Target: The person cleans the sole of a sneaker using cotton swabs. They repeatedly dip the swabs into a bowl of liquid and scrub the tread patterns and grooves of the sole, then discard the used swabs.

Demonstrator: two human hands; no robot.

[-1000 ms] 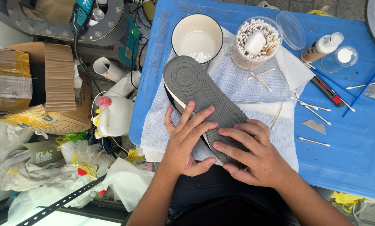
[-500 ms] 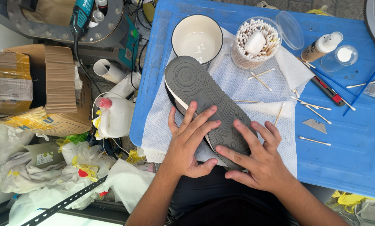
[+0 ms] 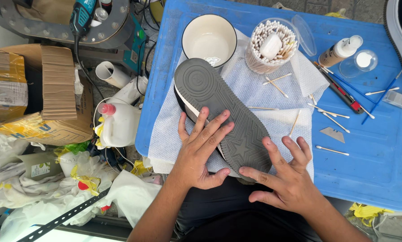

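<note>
A dark shoe (image 3: 210, 89) lies sole up, its grey tread facing me, on a white cloth (image 3: 255, 89) spread over a blue table (image 3: 367, 170). My left hand (image 3: 201, 152) lies flat on the heel half of the sole, fingers spread and thumb curled round the heel edge, holding it down. My right hand (image 3: 286, 179) hovers at the shoe's near right edge. Its fingers are spread, it holds nothing, and its index fingertip is close to the heel.
A white bowl (image 3: 209, 40) and a cup of cotton swabs (image 3: 272, 47) stand behind the shoe. A glue bottle (image 3: 342, 51), utility knife (image 3: 340, 92), loose blade (image 3: 332, 133) and scattered swabs lie to the right. A white jug (image 3: 120, 125), cardboard box (image 3: 39, 94) and rags sit on the left.
My right hand has come off the sole and slid toward me and to the right, its fingers opening wide. My left hand stays pressed on the shoe.
</note>
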